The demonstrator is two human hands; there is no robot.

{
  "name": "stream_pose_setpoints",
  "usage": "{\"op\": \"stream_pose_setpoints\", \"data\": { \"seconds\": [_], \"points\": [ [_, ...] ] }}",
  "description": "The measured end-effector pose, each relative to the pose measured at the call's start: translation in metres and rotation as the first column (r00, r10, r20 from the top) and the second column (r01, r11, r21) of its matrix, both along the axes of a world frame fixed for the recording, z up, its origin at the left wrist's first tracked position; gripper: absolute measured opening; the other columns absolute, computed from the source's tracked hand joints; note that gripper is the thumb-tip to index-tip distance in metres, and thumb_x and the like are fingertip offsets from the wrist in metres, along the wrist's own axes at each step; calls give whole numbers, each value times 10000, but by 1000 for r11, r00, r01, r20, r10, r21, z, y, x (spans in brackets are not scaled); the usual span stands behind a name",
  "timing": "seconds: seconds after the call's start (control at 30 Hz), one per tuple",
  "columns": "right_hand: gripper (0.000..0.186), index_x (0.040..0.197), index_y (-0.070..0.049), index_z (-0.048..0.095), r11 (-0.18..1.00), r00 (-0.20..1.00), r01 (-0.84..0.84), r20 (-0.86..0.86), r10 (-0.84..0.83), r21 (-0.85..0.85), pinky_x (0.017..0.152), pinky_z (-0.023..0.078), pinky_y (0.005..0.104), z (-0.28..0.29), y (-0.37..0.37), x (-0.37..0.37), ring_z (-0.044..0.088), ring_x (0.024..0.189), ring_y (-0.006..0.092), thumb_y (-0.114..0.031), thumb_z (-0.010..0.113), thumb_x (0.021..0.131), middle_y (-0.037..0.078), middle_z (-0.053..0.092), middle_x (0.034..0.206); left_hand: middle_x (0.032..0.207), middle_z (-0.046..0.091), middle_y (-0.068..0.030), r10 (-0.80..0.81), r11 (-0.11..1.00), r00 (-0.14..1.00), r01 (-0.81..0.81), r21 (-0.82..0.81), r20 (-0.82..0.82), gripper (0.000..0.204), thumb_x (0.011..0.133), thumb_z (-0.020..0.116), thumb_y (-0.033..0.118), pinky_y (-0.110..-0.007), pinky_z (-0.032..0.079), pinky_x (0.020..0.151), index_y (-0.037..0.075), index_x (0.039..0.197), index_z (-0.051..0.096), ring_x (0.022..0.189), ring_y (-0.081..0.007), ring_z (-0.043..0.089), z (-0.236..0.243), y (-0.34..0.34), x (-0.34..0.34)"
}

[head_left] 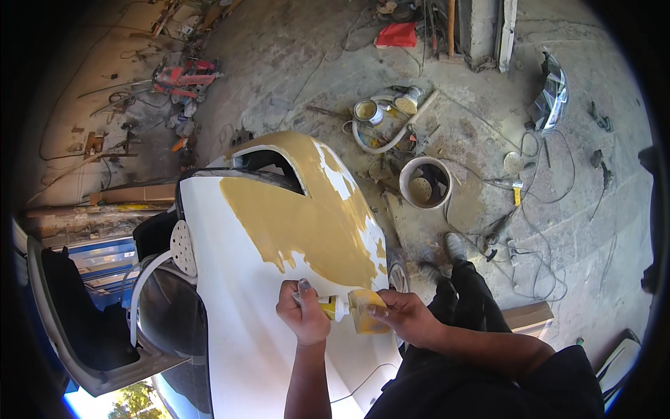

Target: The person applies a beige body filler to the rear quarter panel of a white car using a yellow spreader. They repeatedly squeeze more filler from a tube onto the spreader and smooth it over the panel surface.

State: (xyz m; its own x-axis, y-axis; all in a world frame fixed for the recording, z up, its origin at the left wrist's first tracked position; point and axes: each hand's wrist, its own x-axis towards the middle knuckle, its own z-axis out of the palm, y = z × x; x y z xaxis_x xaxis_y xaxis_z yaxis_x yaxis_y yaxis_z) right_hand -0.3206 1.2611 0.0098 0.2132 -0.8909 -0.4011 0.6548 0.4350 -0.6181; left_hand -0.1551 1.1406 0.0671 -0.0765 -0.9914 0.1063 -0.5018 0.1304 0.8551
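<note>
My left hand [301, 314] is closed round a yellow-and-white squeeze tube [328, 306], whose white end points right at a yellow flat spreader [364, 321]. The spreader is held by my right hand [401, 313]; whether paste lies on it is unclear. Both hands are over a white car body panel [244, 328], its upper part coated in uneven tan filler [300, 230] around a dark cut-out opening [269, 162]. At the panel's left, a perforated sanding disc [183, 248] rests beside a curved white hose [139, 293].
The concrete floor [474, 112] holds cans [368, 112], hoses, cords, a bucket [426, 204] and a yellow-handled tool [518, 195]. Clutter and red equipment [183, 78] lie at upper left, a post [481, 31] at top, a dark shiny part [551, 91] at right. My feet [456, 246] stand right of the panel.
</note>
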Motion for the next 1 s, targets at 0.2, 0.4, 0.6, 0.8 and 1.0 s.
{"op": "stream_pose_setpoints", "data": {
  "seconds": [0.2, 0.4, 0.6, 0.8, 1.0],
  "points": [
    [310, 1279, 0, 707, 999, 997, -8, 82, 5, 41, 943, 504, 278, -8, 2, 7, 612, 1057, 81, -242, 644, 1096, 13, 700, 1150, 694, 609, -21, -1, 997, 987, 14, -81, 163, 166, 1024, 562, 74, -261, 424, 587, 1, 877, 584, 638, -89, 518, -8, -4, 7],
    [298, 1319, -19, 707, 995, 998, -3, 66, -3, 96, 928, 536, 283, -77, -7, 7, 651, 1012, 81, -186, 661, 1076, 4, 747, 1147, 677, 594, -35, -130, 970, 911, 199, -141, 391, 193, 1033, 579, 102, -289, 421, 555, 11, 863, 571, 601, -109, 514, 33, -68, 38],
    [263, 1197, -14, 739, 944, 939, 127, -343, -16, 306, 772, 543, 356, -231, -26, 0, 650, 862, 165, -204, 664, 1032, 88, 722, 972, 709, 518, 13, -330, 905, 833, 413, -101, 444, 195, 1050, 555, 159, -250, 372, 658, 40, 897, 573, 691, -67, 464, 94, -204, 82],
    [253, 1154, -34, 752, 875, 903, 266, -423, -79, 405, 758, 525, 373, -288, -71, -4, 639, 832, 176, -218, 683, 993, 103, 714, 935, 638, 456, -22, -356, 905, 894, 402, -140, 271, 275, 1061, 523, 234, -281, 329, 600, 63, 857, 452, 588, -98, 404, 80, -248, 79],
    [282, 1166, -29, 748, 884, 882, 276, -466, -76, 378, 747, 507, 362, -334, -137, 4, 609, 823, 167, -237, 683, 988, 77, 687, 893, 652, 443, -27, -332, 877, 834, 445, -181, 441, 377, 1045, 456, 412, -285, 297, 561, 81, 864, 441, 548, -111, 372, 88, -261, 104]
  ]
}}
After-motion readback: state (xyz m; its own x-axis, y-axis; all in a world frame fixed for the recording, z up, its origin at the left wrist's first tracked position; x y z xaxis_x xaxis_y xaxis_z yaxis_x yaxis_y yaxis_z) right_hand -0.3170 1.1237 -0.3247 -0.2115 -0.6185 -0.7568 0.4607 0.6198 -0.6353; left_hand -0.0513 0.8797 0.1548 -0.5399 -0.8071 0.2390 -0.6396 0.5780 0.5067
